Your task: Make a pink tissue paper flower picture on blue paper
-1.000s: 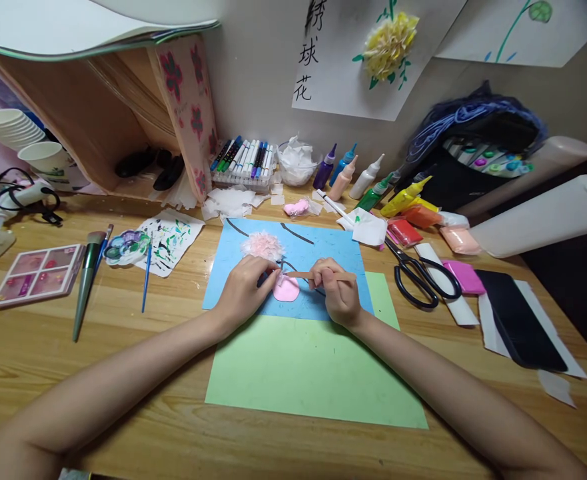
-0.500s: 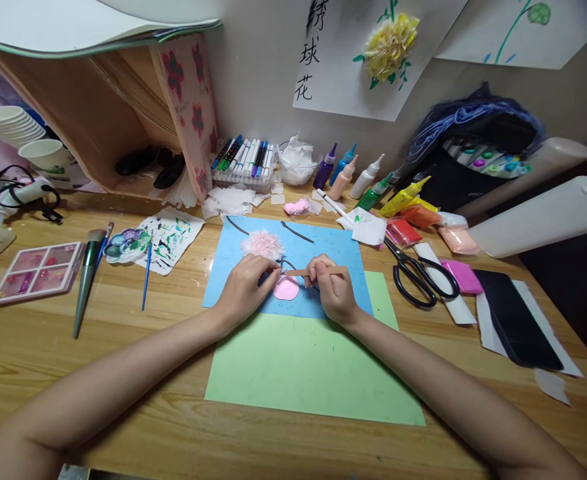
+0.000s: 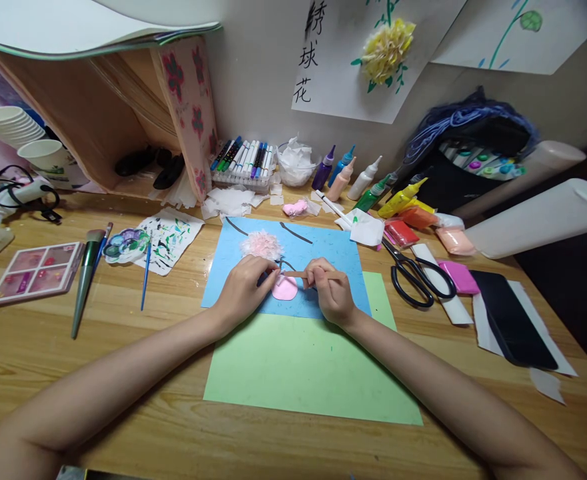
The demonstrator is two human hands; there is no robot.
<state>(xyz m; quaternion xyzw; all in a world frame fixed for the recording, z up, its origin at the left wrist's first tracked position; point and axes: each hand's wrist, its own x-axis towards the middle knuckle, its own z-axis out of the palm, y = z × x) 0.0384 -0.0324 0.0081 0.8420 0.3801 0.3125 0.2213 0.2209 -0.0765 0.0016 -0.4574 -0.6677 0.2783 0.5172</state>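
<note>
A flat brown wooden stick [image 3: 296, 274] is gripped in my right hand [image 3: 332, 293], with its tip pointing left. The tip lies at the upper edge of a flat pink clay disc [image 3: 284, 290] on a blue sheet [image 3: 340, 250]. My left hand [image 3: 243, 283] rests on the sheet, thumb and forefinger closed together beside the disc and stick tip. Whatever those fingertips pinch is too small to make out. Just above my left hand sits a fluffy pale pink pompom-like flower [image 3: 262, 245]. Dark painted lines run across the blue sheet, which overlaps a green sheet [image 3: 308, 367].
Black-handled scissors [image 3: 413, 283], a phone [image 3: 516, 320] and clay packets [image 3: 400, 233] lie at right. Paint bottles [image 3: 340, 180], a marker tray [image 3: 246, 160] and a bowl of tissue [image 3: 296, 163] line the back. Brushes [image 3: 87, 287] and a palette [image 3: 126, 245] are at left.
Both hands stay in almost the same place, the stick still at the pink clay disc. The whole view has shifted slightly.
</note>
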